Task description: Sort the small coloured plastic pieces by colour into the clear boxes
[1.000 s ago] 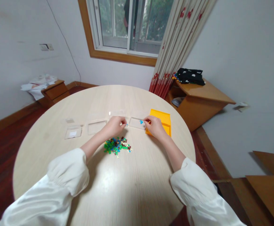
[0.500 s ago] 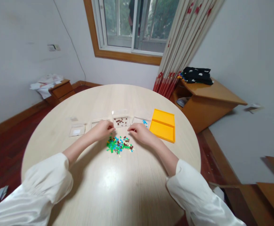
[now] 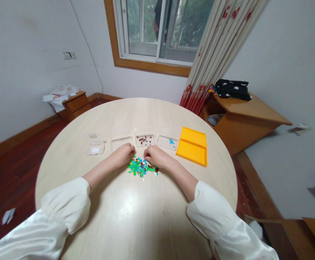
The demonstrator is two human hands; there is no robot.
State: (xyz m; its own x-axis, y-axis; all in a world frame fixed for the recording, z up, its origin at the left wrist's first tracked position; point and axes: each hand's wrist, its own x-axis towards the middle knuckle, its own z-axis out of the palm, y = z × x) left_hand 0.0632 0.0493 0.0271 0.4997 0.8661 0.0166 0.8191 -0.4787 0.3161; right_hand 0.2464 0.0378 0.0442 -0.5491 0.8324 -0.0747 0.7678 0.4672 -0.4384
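A loose pile of small green, blue, brown, yellow and cream toy building bricks [image 3: 141,169] lies mid-table. At its far left edge is my left hand [image 3: 126,153], its fingers curled together; whether a piece is between them is hidden. My right hand [image 3: 155,156] reaches down at the far right edge of the pile with fingertips pinched, and anything in them is too small to make out. Just beyond the hands stands a clear box [image 3: 149,146] holding several brown pieces. To its right, another clear box [image 3: 163,143] contains a few blue pieces.
Left of the brown pieces sits a third clear box [image 3: 118,143]; a smaller clear case [image 3: 91,151] with a white patch is further left. An open yellow case [image 3: 191,156] lies on the right of the round table [image 3: 136,216]. A wooden cabinet [image 3: 244,126] stands behind.
Both hands have come nearer to the pile, the right one moving left and down to its edge. The whole view has shifted slightly, so things appear further right.
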